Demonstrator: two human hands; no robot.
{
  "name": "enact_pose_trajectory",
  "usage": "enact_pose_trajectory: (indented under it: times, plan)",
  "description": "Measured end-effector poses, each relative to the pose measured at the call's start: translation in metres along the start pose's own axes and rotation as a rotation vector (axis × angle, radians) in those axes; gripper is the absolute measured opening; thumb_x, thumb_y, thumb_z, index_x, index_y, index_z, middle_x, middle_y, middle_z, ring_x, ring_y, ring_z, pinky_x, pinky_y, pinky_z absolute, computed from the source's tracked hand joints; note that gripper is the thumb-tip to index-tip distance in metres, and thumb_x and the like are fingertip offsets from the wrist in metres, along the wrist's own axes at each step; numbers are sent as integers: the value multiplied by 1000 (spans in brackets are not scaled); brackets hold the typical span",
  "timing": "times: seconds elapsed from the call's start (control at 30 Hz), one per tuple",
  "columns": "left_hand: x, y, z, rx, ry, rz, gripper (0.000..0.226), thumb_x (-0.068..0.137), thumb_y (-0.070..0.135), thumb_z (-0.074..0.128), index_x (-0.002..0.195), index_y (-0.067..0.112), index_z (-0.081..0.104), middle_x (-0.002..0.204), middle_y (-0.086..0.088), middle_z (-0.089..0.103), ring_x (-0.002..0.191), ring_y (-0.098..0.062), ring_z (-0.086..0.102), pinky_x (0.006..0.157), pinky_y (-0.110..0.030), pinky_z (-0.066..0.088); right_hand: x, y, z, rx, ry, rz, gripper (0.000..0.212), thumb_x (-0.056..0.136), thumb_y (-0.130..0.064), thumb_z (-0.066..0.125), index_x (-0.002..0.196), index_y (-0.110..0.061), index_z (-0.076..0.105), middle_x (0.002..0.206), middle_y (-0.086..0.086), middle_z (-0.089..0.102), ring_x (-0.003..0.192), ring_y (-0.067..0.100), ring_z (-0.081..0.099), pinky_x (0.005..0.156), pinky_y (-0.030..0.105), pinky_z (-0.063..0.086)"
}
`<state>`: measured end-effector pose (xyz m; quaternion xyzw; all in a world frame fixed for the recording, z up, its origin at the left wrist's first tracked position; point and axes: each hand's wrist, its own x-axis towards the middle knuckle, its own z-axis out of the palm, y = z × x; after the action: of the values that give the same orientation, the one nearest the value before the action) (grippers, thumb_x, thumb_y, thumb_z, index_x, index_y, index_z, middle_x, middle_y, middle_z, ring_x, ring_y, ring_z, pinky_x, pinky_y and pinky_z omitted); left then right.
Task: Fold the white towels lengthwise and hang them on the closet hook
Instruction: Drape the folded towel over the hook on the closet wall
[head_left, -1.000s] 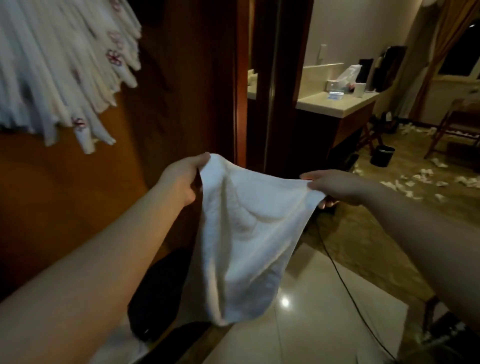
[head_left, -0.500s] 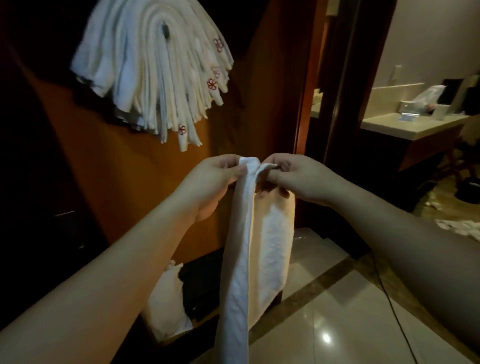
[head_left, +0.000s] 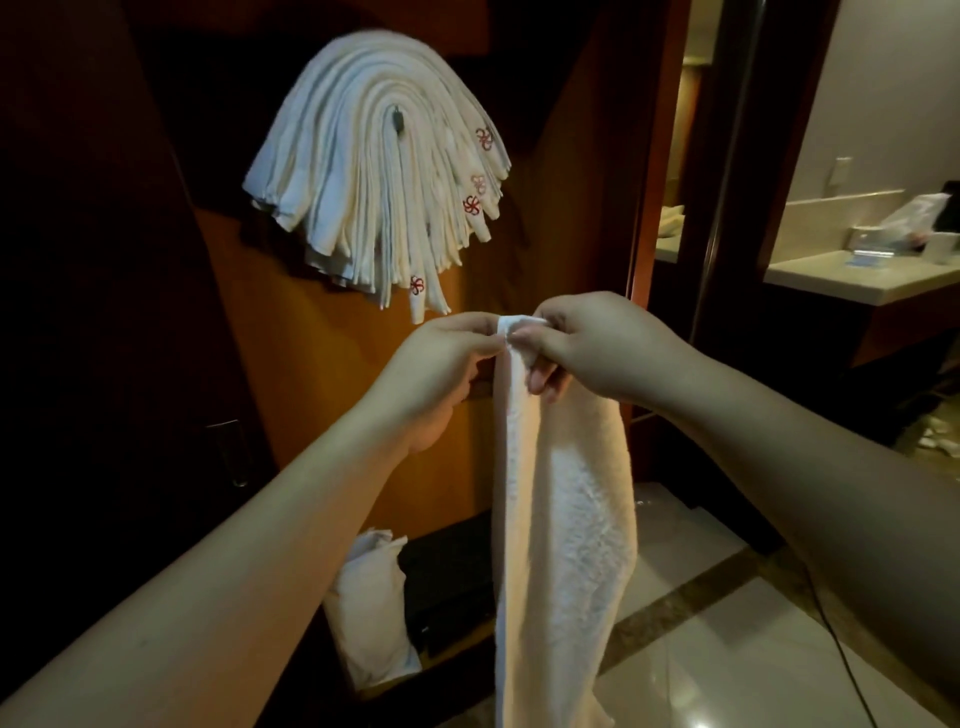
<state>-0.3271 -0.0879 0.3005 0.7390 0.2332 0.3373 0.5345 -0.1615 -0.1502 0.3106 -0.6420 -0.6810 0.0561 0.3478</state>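
Observation:
A white towel (head_left: 561, 519) hangs down in front of me, folded lengthwise into a narrow strip. My left hand (head_left: 441, 374) and my right hand (head_left: 587, 348) pinch its top corners together, the fingertips almost touching. Up on the wooden closet wall, a dark hook (head_left: 397, 120) carries a thick fan of several folded white towels (head_left: 374, 176), some with red flower emblems. The hook sits above and to the left of my hands.
A white cloth bundle (head_left: 371, 597) lies in the closet bottom beside a dark box (head_left: 449, 587). A metal door handle (head_left: 228, 452) shows at left. A counter (head_left: 862, 275) with items stands at right. A black cable (head_left: 836, 649) runs over the glossy floor.
My hands have brought the spread towel's top corners together, so it now hangs as a narrow folded strip. My view has turned left and up toward the hook.

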Motion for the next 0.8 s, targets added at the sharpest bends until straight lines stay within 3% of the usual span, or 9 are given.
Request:
enact_pose_trajectory:
  times: [0.17,0.23,0.3,0.37,0.43,0.53,0.63,0.7,0.8]
  plan:
    - [-6,5,3,258,-19,48,29,98,12,57,118,33,63,106,6,70,99,-8,70,92,-31,57,-2,-11,-12,-194,-66,-1,30,106,-36,45,84,-24,60,63,-11,71,59,-5,67,52,0,38]
    - [-7,3,7,347,12,85,30,96,19,63,113,43,59,99,13,68,95,-4,68,84,-25,57,-3,-15,-13,-229,-117,23,33,107,-36,41,86,-21,62,67,-9,72,62,-5,68,52,5,41]
    - [-7,1,10,421,70,117,25,96,24,63,110,44,59,92,16,66,90,-2,67,76,-20,55,-3,-19,-15,-195,-179,45,35,107,-38,40,92,-19,65,73,-8,75,66,-3,70,54,9,41]
    - [-4,-1,7,471,113,130,12,98,25,60,105,34,64,93,10,70,90,-6,69,79,-27,58,-3,-19,-19,-17,-273,86,36,107,-42,40,100,-18,66,82,-7,77,72,1,73,50,11,44]
    - [0,-3,-1,423,112,110,15,99,22,59,110,26,69,94,6,74,91,-8,71,84,-35,60,-1,-9,-25,31,-354,107,31,103,-49,44,106,-24,63,87,-8,78,76,5,74,48,14,46]
    - [8,-2,-21,246,99,42,22,99,14,57,101,28,74,96,7,76,92,-8,72,90,-38,59,2,25,-30,-186,-529,206,26,98,-49,57,113,-28,61,87,-8,78,77,7,75,60,24,50]
    - [17,-1,-47,175,127,20,29,97,9,58,90,30,76,96,8,76,92,-8,72,92,-39,58,-2,65,-25,-242,-694,374,29,96,-43,63,118,-24,60,88,-9,78,80,6,75,68,28,52]
    - [20,-5,-59,259,105,17,28,96,13,60,91,36,76,97,11,75,92,-5,71,90,-37,57,-3,80,-26,-265,-649,372,29,93,-47,65,115,-28,63,85,-15,76,76,-3,72,62,20,51]
    - [23,-14,-67,402,135,10,28,97,19,61,89,43,74,93,18,73,88,-2,70,83,-32,58,7,83,-45,-519,-405,224,33,90,-61,61,111,-36,62,81,-19,61,72,-1,61,59,15,40]
